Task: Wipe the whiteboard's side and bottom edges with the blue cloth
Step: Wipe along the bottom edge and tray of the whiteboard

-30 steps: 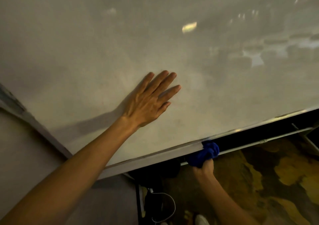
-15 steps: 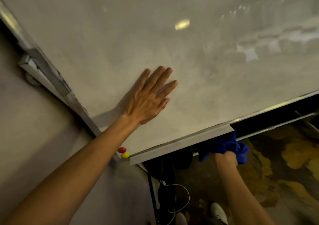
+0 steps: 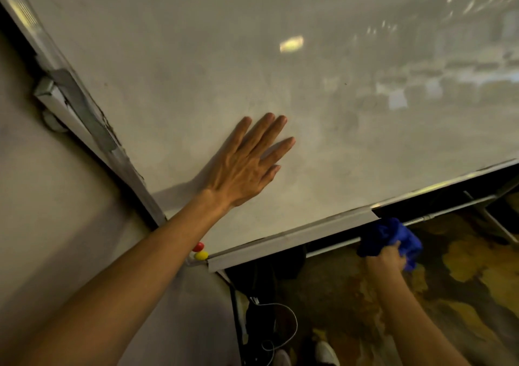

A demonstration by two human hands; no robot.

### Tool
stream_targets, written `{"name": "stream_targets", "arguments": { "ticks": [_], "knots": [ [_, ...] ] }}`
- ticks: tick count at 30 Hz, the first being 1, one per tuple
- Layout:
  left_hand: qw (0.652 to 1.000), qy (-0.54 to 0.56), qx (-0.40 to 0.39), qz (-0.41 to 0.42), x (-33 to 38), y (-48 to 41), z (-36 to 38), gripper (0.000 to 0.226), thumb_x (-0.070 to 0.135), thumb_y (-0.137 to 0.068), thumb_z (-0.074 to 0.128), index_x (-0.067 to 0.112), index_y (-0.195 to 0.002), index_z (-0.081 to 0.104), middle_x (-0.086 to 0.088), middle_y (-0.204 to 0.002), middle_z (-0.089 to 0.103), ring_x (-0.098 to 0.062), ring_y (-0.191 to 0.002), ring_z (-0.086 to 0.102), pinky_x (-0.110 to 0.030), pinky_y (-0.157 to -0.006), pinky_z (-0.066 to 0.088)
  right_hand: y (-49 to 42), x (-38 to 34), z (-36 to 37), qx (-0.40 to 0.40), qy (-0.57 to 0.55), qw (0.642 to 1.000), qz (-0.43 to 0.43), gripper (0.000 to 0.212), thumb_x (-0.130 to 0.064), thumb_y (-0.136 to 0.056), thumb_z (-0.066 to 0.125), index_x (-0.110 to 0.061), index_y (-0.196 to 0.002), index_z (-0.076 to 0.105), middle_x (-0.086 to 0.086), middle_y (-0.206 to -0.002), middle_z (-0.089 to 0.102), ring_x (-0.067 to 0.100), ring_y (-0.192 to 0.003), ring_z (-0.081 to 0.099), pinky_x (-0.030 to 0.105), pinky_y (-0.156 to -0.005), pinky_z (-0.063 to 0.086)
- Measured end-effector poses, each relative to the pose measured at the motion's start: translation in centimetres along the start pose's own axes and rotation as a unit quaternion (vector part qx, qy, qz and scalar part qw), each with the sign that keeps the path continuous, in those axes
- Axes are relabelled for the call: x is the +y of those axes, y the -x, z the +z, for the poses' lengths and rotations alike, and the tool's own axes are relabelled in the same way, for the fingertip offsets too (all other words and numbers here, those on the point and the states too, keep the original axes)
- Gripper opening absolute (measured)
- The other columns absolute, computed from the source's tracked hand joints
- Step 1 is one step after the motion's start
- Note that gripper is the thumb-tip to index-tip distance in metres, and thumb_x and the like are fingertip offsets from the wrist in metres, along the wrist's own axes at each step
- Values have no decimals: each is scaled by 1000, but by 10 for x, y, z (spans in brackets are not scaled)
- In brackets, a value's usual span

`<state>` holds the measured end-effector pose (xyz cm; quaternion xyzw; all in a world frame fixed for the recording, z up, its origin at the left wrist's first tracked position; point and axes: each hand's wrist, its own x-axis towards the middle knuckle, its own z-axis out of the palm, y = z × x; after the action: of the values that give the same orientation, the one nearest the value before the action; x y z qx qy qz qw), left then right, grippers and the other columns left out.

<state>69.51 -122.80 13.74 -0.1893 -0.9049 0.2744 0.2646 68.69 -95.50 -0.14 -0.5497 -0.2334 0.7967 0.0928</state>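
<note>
Your left hand (image 3: 247, 163) lies flat on the whiteboard (image 3: 280, 70) at frame centre. Two magnets (image 3: 200, 251) sit at the board's lower left corner, beside the tray (image 3: 292, 239) along its bottom edge. At lower right, your right hand (image 3: 386, 257) holds the cloth (image 3: 389, 235) just below that edge.

An office or meeting room is suggested. A large whiteboard (image 3: 323, 107) in a metal frame is mounted beside a plain wall (image 3: 50, 211), with a tray (image 3: 292, 239) along its bottom edge and two round magnets (image 3: 200, 252), red and yellow, at its corner. Patterned carpet (image 3: 463, 275) is seen below, and cables (image 3: 280, 323) are trailed across the floor. Rows of ceiling lights are reflected in the board.
</note>
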Motion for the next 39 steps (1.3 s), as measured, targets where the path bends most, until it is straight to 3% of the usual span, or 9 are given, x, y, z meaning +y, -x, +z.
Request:
{"name": "stream_targets", "arguments": {
  "ticks": [2, 5, 10, 13, 17, 22, 29, 33, 39],
  "knots": [
    [1000, -11, 9, 7, 0, 0, 3, 65, 51, -107, 12, 23, -163, -6, -10, -169, -8, -29, -156, -4, -47, -122, -9, -11, 29, -3, -63, 36, 996, 60, 46, -21, -104, 38, -13, -149, 32, 13, -150, 39, 32, -135, 41, 42, -111, 35],
    [1000, -22, 16, 4, 0, 0, 6, 66, 52, -107, 13, 23, -163, -5, -10, -166, -19, -28, -154, -13, -47, -122, -13, 2, 61, -5, -80, 112, 986, 98, 45, -19, -99, 47, -17, -144, 39, 12, -146, 46, 33, -133, 45, 47, -108, 38],
    [999, -22, 31, 1, -2, 0, 11, 66, 53, -106, 13, 23, -164, -3, -10, -167, -16, -27, -155, -12, -46, -122, -12, 18, 98, -12, -110, 121, 974, 158, 49, -26, -95, 56, -22, -142, 43, 3, -112, 59, 28, -103, 59, 37, -80, 50],
    [999, -17, 30, -4, 0, -1, 13, 66, 53, -107, 14, 25, -164, -3, -9, -166, -18, -26, -154, -13, -46, -122, -11, 32, 116, -16, -119, 173, 961, 179, 39, -28, -98, 52, -17, -135, 47, 5, -91, 55, 30, -114, 56, 39, -79, 48],
    [999, -16, 28, -11, 3, -1, 12, 64, 51, -107, 15, 25, -163, 1, -8, -167, -11, -26, -153, -9, -46, -122, -9, 51, 147, -30, -114, 262, 929, 234, 14, -20, -101, 45, -12, -91, 49, 8, -86, 51, 27, -77, 53, 28, -44, 52],
    [999, 1, 29, -13, 5, -1, 10, 62, 51, -108, 16, 26, -163, 4, -8, -170, 1, -26, -153, -6, -47, -122, -6, 77, 174, -46, -180, 193, 895, 360, 33, -44, -92, 57, -11, -91, 62, 14, -107, 62, 35, -106, 58, 47, -72, 52],
    [999, -12, 33, -11, 8, -2, 11, 63, 51, -108, 13, 25, -163, -2, -8, -170, 0, -27, -156, 0, -47, -121, -9, 29, 116, -28, -181, 92, 945, 258, 50, -48, -91, 47, -25, -135, 55, 9, -139, 54, 34, -128, 48, 48, -99, 43],
    [999, -3, 31, -16, 8, 0, 11, 62, 50, -108, 15, 26, -163, 3, -8, -170, 2, -28, -156, 6, -47, -121, -9, 38, 126, -30, -167, 69, 944, 274, 52, -50, -91, 51, -24, -135, 53, 8, -137, 55, 32, -126, 50, 47, -103, 43],
    [999, -7, 37, -15, 6, 2, 16, 63, 51, -107, 16, 26, -163, 1, -8, -170, -3, -28, -156, 0, -48, -122, -12, 93, 196, -55, -179, 141, 893, 387, 59, -61, -87, 52, -16, -125, 57, 14, -123, 62, 37, -105, 60, 44, -59, 55]
  ]
}}
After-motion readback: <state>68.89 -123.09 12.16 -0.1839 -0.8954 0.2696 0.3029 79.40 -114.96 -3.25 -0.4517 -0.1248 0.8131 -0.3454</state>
